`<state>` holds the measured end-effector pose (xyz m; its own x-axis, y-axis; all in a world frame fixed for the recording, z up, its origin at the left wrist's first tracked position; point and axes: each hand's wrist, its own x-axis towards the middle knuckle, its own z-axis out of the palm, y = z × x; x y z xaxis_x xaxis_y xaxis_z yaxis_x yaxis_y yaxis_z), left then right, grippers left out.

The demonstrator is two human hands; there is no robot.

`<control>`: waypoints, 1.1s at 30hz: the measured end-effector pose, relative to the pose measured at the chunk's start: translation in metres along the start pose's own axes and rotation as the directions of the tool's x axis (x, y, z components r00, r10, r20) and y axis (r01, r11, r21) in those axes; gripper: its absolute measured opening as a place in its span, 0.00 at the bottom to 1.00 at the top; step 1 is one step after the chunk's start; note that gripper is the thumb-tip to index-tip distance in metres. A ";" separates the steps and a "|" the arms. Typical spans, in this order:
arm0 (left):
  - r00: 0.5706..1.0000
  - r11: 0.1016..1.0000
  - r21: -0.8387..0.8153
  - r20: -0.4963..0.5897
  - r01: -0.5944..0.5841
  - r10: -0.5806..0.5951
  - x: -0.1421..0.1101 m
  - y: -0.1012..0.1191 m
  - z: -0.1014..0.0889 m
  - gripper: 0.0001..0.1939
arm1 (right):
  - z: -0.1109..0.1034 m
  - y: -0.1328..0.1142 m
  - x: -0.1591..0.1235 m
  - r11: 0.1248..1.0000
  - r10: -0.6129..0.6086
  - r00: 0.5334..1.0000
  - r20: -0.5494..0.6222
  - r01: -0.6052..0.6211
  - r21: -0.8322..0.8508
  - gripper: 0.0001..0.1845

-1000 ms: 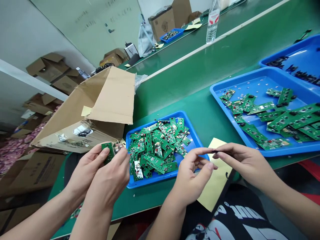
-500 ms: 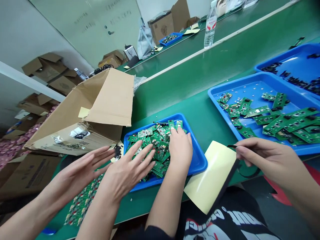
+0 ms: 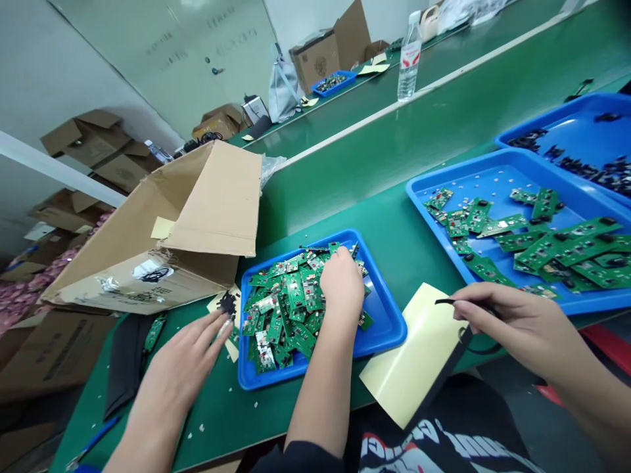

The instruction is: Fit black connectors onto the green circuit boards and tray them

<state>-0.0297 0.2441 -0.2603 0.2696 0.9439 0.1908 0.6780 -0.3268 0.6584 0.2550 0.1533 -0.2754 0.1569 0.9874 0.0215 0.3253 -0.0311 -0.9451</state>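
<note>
The left hand (image 3: 342, 279) reaches into the small tray (image 3: 384, 332), over the pile of boards (image 3: 296, 299), towards the tray's far edge. Its back hides the fingertips, so I cannot tell whether they pinch a board or only touch the pile. The tray's raised rim seems to keep the loose heap together; most of it lies towards the left edge, leaving the right end bare.

The right hand (image 3: 507, 315) pinches a black strip (image 3: 444, 301) between thumb and fingers, pressed together close to its end. That grip leaves the tip poking out free, towards the tray. Below it lies a yellow sheet (image 3: 409, 358), beside the tray's near right corner and overhanging the table's near edge, probably there to be within easy reach of both hands.

More boards (image 3: 566, 243) lie in the large tray (image 3: 486, 172), to the right, mostly towards its near edge. Beyond it, the far tray (image 3: 591, 121) holds black parts (image 3: 591, 164).

A co-worker's hand (image 3: 182, 358), fingers extended and nearly together, is at the black bits (image 3: 227, 303) by the small tray's left edge.
</note>
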 end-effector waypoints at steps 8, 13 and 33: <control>0.993 0.853 -0.508 0.061 0.122 -0.105 0.011 0.051 0.032 0.03 | -0.016 0.000 -0.002 1.000 -0.013 0.966 -0.257 0.007 -0.026 0.35; 0.953 0.446 -0.842 0.261 0.302 -0.153 -0.001 0.066 0.024 0.11 | -0.023 -0.011 -0.002 0.994 -0.113 0.929 -0.351 0.105 -0.041 0.23; 0.938 0.312 -0.885 0.336 0.347 -0.089 -0.026 0.102 0.024 0.22 | -0.009 -0.065 0.007 0.541 -0.761 0.642 0.088 0.704 -0.461 0.06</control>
<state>0.0488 0.1855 -0.2150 0.4225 0.8978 -0.1244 -0.3001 0.2681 0.9155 0.2436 0.1604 -0.2104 -0.2288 0.6715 0.7048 0.7160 0.6066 -0.3454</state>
